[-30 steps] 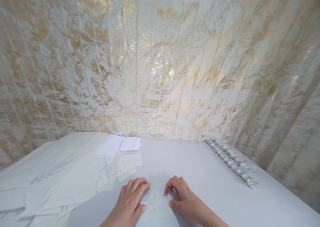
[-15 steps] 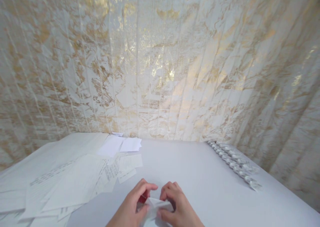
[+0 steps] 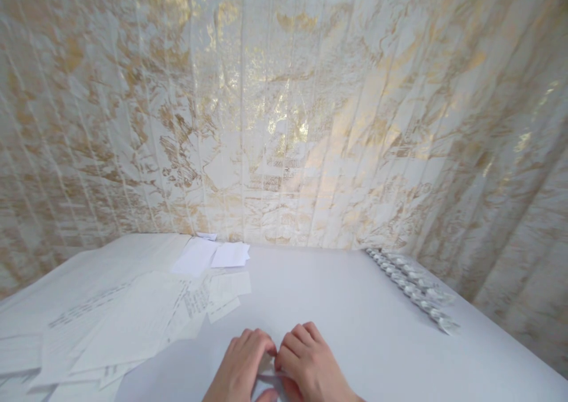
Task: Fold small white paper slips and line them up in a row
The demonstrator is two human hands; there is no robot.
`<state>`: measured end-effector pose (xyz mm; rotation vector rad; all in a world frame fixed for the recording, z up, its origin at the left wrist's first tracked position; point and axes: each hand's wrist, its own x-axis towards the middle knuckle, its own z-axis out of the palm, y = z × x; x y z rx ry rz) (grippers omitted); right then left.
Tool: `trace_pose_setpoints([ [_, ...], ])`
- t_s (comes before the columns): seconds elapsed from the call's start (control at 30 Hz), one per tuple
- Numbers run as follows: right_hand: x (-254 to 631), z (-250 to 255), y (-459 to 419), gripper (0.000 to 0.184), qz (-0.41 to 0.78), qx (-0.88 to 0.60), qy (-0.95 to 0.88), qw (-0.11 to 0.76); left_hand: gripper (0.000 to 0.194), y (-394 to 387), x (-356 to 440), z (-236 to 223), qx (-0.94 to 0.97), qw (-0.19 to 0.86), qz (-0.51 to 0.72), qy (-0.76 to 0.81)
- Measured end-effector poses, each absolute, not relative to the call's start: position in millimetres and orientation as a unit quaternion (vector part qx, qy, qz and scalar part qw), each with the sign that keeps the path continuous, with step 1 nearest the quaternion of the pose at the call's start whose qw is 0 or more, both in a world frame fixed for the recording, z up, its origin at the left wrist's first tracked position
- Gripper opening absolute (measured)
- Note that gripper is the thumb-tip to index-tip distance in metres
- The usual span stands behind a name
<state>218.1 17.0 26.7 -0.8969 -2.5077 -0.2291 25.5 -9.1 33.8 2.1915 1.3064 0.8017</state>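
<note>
At the near edge of the view, my left hand (image 3: 242, 363) and my right hand (image 3: 310, 360) are close together over the white table. Between them is a small folded piece of white paper (image 3: 268, 381), mostly covered by my fingers. My left fingers curl over its far side, with the thumb low at its near side. The right fingers are bent and pressed against the paper's right part, the thumb tucked beneath. How the paper is folded cannot be made out.
Printed sheets (image 3: 128, 325) overlap across the table's left side. Small blank paper pieces (image 3: 231, 255) lie behind them. Rows of folded silvery-white pieces (image 3: 412, 292) run along the right edge. A gold-patterned curtain (image 3: 284, 124) hangs behind the white table (image 3: 355, 319).
Both hands have closed in over the paper, their fingers turning downward, so less of it shows. The left hand has shifted slightly right. The view has moved a little.
</note>
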Motion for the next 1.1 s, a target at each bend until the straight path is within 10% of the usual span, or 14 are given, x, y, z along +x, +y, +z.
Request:
trace_pose_setpoints([
  [0.23,228,49,7,0.025,0.129,-0.424,-0.877,0.184,0.010,-1,22,50,0.857,0.152,0.189,0.454],
  [0.5,236,69,12,0.013,0.188,-0.528,-0.814,0.150,0.015,0,17,46,0.861,0.112,0.187,0.459],
  [1.1,225,52,14,0.015,0.130,-0.525,-0.820,0.186,0.008,1,26,52,0.816,0.143,0.193,0.525],
])
